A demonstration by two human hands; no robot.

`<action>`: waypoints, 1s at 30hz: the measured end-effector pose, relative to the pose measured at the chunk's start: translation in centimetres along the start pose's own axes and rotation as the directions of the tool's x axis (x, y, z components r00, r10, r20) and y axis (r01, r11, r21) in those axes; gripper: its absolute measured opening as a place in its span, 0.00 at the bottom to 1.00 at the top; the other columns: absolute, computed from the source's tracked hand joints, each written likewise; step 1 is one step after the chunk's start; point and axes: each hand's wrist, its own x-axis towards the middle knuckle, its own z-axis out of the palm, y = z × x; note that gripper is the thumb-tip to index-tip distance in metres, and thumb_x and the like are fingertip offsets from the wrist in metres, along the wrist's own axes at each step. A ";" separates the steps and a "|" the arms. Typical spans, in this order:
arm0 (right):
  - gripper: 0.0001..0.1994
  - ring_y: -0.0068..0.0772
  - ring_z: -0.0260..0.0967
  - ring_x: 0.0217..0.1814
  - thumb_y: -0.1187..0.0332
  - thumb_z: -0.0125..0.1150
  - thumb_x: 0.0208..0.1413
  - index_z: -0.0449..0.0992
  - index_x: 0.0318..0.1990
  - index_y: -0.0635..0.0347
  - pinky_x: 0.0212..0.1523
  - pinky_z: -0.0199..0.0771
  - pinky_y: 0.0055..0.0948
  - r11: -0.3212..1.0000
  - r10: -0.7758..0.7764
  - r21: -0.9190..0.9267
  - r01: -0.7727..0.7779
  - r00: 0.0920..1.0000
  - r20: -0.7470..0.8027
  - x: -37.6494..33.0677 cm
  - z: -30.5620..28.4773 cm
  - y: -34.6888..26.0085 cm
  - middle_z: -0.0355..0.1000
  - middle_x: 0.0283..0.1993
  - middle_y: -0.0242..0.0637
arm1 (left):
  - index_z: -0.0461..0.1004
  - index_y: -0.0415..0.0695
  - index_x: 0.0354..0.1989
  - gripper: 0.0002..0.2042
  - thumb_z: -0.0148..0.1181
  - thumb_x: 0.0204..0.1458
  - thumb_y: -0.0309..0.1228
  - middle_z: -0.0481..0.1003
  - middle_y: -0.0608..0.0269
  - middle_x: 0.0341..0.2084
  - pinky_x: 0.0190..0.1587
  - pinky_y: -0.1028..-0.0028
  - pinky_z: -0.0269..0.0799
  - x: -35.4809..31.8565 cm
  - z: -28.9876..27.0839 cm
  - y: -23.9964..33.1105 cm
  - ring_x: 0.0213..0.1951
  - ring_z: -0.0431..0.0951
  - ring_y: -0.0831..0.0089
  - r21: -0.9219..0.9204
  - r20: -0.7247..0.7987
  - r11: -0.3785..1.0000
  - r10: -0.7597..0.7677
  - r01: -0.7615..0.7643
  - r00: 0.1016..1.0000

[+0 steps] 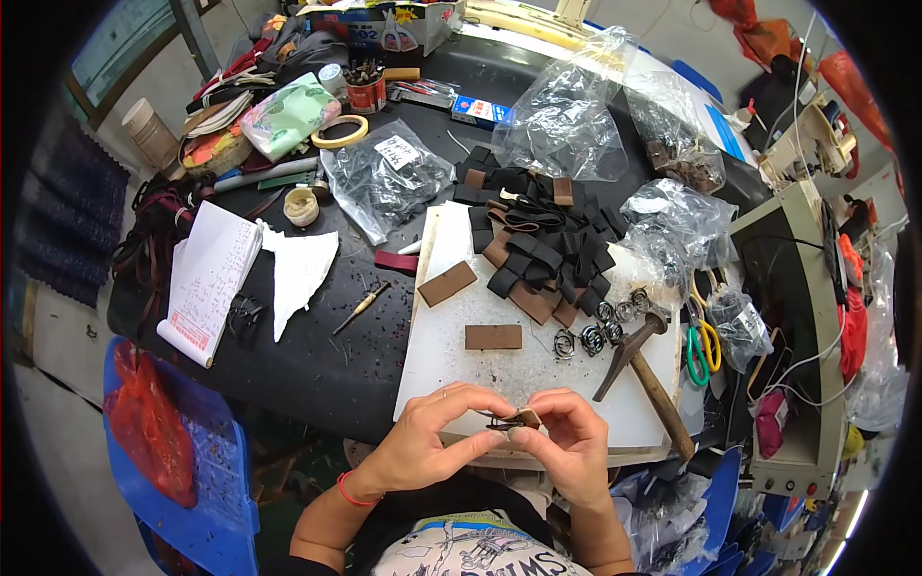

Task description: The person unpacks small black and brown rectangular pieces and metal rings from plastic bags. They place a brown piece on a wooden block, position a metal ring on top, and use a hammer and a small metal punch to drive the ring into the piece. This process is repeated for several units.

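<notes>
we hold a small brown leather piece (520, 419) with a metal part, just over the near edge of the white board (451, 360). left hand (423, 444) and right hand (569, 442) both pinch it with the fingers. if our grip loosens, we think it may drop into our lap.

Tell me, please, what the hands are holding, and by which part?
Both hands, left hand and right hand, pinch a small brown leather strip at its ends.
</notes>
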 end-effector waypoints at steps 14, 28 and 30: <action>0.11 0.24 0.68 0.43 0.83 0.64 0.48 0.70 0.39 0.66 0.47 0.68 0.25 0.940 0.107 0.321 -0.118 0.993 0.053 0.2 -0.9 1.0 0.70 0.39 0.35 | 0.74 0.36 0.41 0.10 0.62 0.50 0.23 0.74 0.56 0.38 0.47 0.71 0.72 -0.6 1.4 -0.2 0.43 0.76 0.69 -0.058 -0.103 0.996 -0.067 0.061 0.992; 0.11 0.19 0.68 0.44 0.78 0.61 0.54 0.69 0.44 0.65 0.45 0.70 0.22 0.948 0.203 0.236 -0.214 0.977 0.073 0.2 -0.2 1.6 0.71 0.40 0.33 | 0.69 0.33 0.47 0.12 0.58 0.55 0.23 0.71 0.64 0.39 0.47 0.78 0.71 -0.5 1.8 -0.5 0.43 0.73 0.80 -0.544 -0.087 0.807 -0.327 0.230 0.941; 0.11 0.19 0.68 0.44 0.78 0.60 0.54 0.69 0.44 0.65 0.46 0.70 0.21 0.931 0.218 0.280 -0.233 0.972 0.086 0.2 0.1 1.3 0.71 0.41 0.33 | 0.69 0.34 0.47 0.12 0.58 0.55 0.23 0.71 0.64 0.39 0.46 0.80 0.71 -0.6 1.5 -0.7 0.42 0.72 0.81 -0.582 -0.015 0.770 -0.332 0.261 0.943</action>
